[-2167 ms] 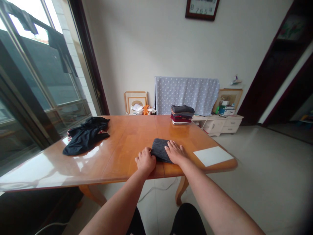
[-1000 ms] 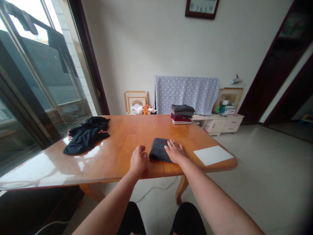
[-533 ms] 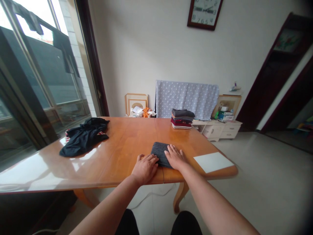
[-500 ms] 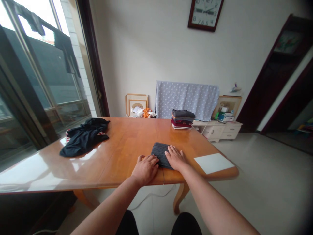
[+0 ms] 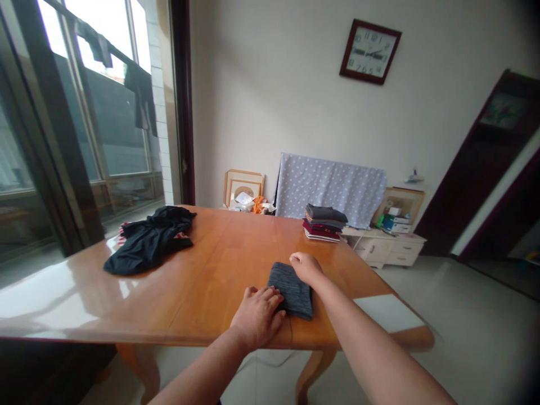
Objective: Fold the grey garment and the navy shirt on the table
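Observation:
A dark grey folded garment (image 5: 291,292) lies flat near the front edge of the wooden table (image 5: 219,253). My left hand (image 5: 259,312) rests on its left edge, fingers laid out over the cloth and pressing lightly. At the garment's far right corner is my right hand (image 5: 307,269), its fingers curled closed. Whatever those fingers may hold is hidden from view.
A neat stack of folded clothes (image 5: 324,224) stands near the table's far right edge. Crumpled black clothing (image 5: 152,242) with red-and-white stripes lies on the left. A white sheet (image 5: 388,313) is at the right front corner. A white cabinet (image 5: 383,250) stands beyond.
My right hand has gone from lying flat on the garment to closed at its far corner. The left hand stays at the left edge. The camera view has tilted upward.

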A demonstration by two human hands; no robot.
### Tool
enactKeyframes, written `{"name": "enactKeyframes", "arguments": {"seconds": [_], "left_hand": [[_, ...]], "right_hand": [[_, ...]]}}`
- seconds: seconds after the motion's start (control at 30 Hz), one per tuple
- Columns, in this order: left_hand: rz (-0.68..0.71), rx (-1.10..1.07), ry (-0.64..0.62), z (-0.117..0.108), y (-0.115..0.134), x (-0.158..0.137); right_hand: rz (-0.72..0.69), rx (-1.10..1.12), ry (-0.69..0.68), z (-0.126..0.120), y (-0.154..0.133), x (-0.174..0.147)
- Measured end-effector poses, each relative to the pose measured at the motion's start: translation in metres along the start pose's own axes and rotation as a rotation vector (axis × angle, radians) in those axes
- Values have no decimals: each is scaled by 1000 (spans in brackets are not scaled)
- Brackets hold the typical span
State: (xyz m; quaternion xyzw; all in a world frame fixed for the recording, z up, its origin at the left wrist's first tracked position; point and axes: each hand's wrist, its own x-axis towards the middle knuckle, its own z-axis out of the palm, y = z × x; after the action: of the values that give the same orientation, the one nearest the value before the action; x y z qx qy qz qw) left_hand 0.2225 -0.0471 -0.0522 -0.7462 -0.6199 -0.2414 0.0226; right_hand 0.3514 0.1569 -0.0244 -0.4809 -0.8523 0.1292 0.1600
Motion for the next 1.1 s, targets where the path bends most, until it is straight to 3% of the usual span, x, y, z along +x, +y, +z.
{"name": "enactKeyframes", "arguments": {"seconds": [0.2, 0.47, 0.8, 1.1], "left_hand": [[-4, 0, -2, 2, -4, -1], [5, -19, -1, 2, -7, 0], [1, -59, -24, 1, -9, 1], [-5, -50, -21, 1, -8, -1]], "right_hand": [[-5, 36, -98, 18, -24, 39], [-15, 143, -242, 49, -20, 64], [-17, 149, -104, 63, -17, 52], [-87, 54, -44, 41, -28, 40]]}}
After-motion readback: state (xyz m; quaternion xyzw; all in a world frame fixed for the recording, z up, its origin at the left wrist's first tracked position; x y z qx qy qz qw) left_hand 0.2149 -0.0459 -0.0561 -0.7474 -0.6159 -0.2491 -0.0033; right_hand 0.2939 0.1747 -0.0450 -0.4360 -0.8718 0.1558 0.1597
